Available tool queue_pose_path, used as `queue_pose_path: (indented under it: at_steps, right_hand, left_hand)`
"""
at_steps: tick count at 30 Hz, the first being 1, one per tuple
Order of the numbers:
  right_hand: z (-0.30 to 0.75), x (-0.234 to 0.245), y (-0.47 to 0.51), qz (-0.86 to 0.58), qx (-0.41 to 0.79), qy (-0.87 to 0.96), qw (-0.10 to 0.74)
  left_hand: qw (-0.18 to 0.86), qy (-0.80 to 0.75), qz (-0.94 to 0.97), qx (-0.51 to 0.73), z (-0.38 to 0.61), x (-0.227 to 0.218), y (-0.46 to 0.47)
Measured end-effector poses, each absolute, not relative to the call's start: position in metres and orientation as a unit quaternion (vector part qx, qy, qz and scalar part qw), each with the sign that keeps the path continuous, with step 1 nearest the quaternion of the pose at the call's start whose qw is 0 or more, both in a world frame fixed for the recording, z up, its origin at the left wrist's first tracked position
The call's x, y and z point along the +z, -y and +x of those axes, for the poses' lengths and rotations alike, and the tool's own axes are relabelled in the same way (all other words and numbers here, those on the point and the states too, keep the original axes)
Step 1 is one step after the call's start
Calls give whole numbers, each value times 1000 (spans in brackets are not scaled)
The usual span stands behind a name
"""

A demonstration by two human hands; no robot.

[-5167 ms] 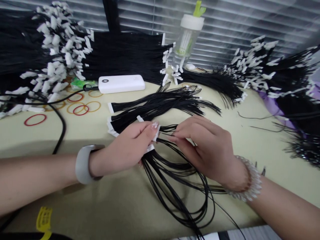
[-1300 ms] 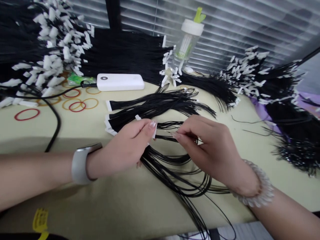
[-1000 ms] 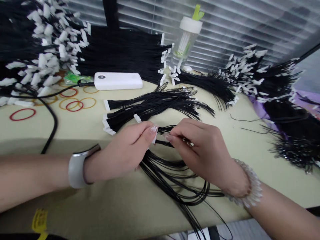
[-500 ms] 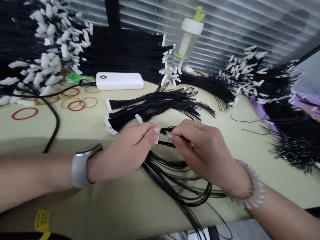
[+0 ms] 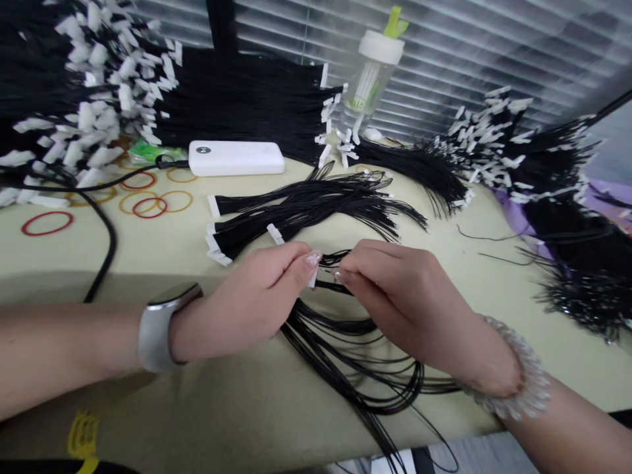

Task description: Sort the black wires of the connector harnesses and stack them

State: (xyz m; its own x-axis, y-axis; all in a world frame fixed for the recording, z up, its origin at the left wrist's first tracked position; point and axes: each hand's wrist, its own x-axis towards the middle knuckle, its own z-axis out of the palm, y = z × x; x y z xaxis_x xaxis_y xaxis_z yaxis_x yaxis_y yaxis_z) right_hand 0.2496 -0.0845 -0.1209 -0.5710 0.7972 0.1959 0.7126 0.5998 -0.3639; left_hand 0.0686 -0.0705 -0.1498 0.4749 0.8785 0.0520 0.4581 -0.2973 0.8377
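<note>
At the far left we see red and orange rubber bands [image 5: 147,203] lying loose on the table [image 5: 494,250], with a black cable [image 5: 106,250] curving past them and a white power bank [image 5: 236,158] just behind. Our left hand [image 5: 247,303], a grey watch [image 5: 158,327] on its wrist, lies low over the table with its fingers curled and thumb and forefinger pinched on a small white connector [image 5: 313,278]. From that connector a bundle of thin black wires [image 5: 355,355] loops down beneath both hands toward the table's near edge. Our right hand [image 5: 399,299], a clear beaded bracelet [image 5: 518,388] on its wrist, meets the left just beside the connector, fingertips closed on a wire end there. Behind stands a clear bottle [image 5: 368,79]; its contents we cannot make out.
</note>
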Motion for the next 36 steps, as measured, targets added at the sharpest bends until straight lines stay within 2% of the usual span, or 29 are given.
queue_pose_path:
  at_steps: [23,36]
  right_hand:
    - [247,-125,84,-430,123,868,218]
    - [242,-133,88,-432,100,874,197]
  left_hand:
    - [409,-427,766,254,68,-150,70]
    - [385,-427,782,241,67,-151,73]
